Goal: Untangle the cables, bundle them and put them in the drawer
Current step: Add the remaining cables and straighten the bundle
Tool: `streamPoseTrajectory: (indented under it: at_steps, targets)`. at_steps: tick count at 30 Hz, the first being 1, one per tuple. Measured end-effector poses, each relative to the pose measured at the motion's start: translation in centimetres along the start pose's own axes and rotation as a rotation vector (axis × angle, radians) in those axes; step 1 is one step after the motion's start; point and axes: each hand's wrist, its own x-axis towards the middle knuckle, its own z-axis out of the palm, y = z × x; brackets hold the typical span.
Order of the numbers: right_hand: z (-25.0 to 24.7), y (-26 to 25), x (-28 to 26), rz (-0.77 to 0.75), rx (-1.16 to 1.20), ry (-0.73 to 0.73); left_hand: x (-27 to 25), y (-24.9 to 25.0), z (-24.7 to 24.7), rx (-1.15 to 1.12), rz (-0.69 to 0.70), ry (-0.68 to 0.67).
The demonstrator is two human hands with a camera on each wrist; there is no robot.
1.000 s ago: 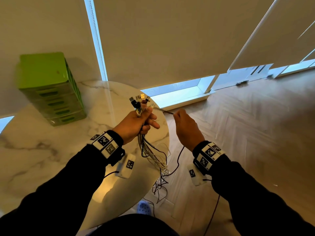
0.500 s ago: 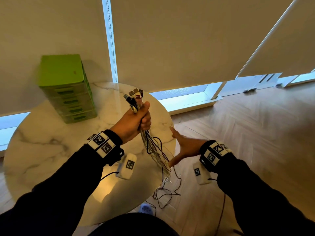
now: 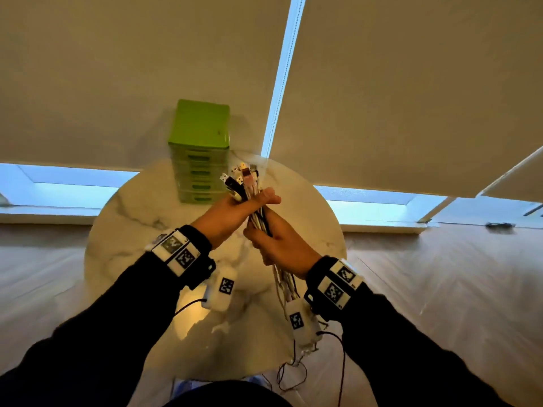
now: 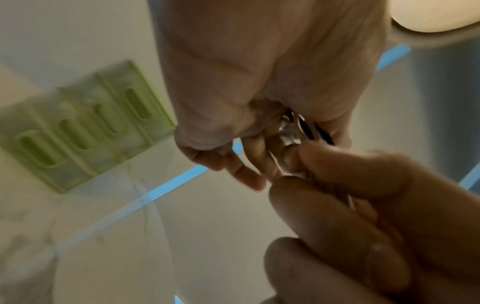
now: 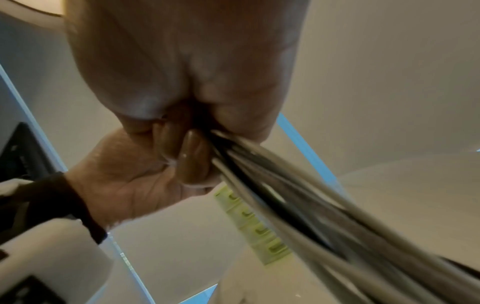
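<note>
The cables point(image 3: 255, 212) are gathered into one sheaf held upright in the air over the table point(image 3: 123, 218), just in front of the drawers point(image 3: 199, 160). Their plugs point(image 3: 239, 179) fan out at the top, level with the lower drawer fronts; their loose tails hang down past the table's near edge toward the floor point(image 3: 440, 274), with some slack looped there.

The left hand point(image 3: 232, 214) is wrapped round the sheaf just under the plugs, thumb pressed across it. The right hand point(image 3: 279, 245) is curled round the same strands directly below, touching the left; the right wrist view shows its fingers point(image 5: 192, 156) closed on the strands.

The step looks like bundling: the strands appear largely sorted, lying side by side where held, though whether the tails are free of knots cannot be told. Next, the right hand would likely need to draw down the sheaf to straighten it, then coil or fold the length while the left keeps the plug ends together. All drawers look closed, so one must be opened before stowing.
</note>
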Motion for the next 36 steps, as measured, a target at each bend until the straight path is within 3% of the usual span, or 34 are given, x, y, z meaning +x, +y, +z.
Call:
streamPoseTrajectory:
  at_steps: [3, 7, 10, 13, 17, 20, 23, 30, 36]
  targets:
    - [2.3, -1.6, 1.7, -0.038, 0.017, -0.129, -1.8, 0.6, -2.6, -0.346, -0.077, 0.020]
    - [5.5, -3.2, 4.3, 0.089, 0.160, -0.307, -3.8, 0.6, -5.8, -0.440, 0.078, 0.220]
    - [7.8, -3.8, 6.1, 0.221, 0.199, -0.383, -4.9, 0.6, -8.4, -0.270, 0.142, 0.358]
    - [10.5, -4.4, 8.0, 0.285, 0.167, -0.445, -6.3, 0.5, -10.7, -0.018, 0.139, 0.412]
    - [13.6, -5.5, 9.7, 0.278, 0.099, -0.495, -8.2, -0.7, -14.3, -0.068, 0.133, 0.634]
    - [15.7, -6.6, 10.2, 0.271, 0.163, -0.562, -9.6, -1.2, -16.3, -0.142, 0.250, 0.765]
    - [17.5, -7.6, 11.2, 0.303, 0.191, -0.635, -10.6, -1.2, -18.1, -0.091, 0.356, 0.793]
    - [20.3, -9.3, 13.1, 0.295, 0.175, -0.747, -12.0, -0.2, -21.6, 0.041, 0.331, 0.791]
    - [22.1, -12.1, 14.3, 0.183, 0.177, -0.739, -13.1, 1.9, -24.3, -0.009, 0.390, 0.810]
